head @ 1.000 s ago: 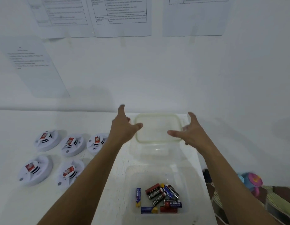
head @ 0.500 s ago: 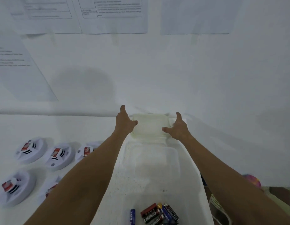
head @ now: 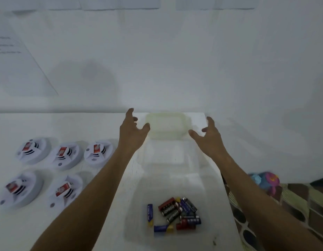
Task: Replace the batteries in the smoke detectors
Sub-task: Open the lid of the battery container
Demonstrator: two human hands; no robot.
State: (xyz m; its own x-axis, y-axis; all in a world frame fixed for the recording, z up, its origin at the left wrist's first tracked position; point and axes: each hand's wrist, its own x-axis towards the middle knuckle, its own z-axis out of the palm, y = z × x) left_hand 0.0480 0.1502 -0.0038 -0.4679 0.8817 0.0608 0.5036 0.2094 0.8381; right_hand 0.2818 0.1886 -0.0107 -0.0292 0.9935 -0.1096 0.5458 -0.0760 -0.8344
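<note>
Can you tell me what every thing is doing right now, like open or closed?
Clear plastic box holding batteries: open, no lid on.
Yellowish translucent plastic lid: lying flat at the table's back, untouched.
Five white round smoke detectors: each shows a red battery.
Left hand: open, holding nothing.
Right hand: open, holding nothing.

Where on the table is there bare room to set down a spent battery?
Bare patches: the table behind the smoke detectors, toward the wall, and the strip between the detectors and the battery container, partly under the left forearm. Crowded: the detector cluster, and the right side with containers and lid.
</note>
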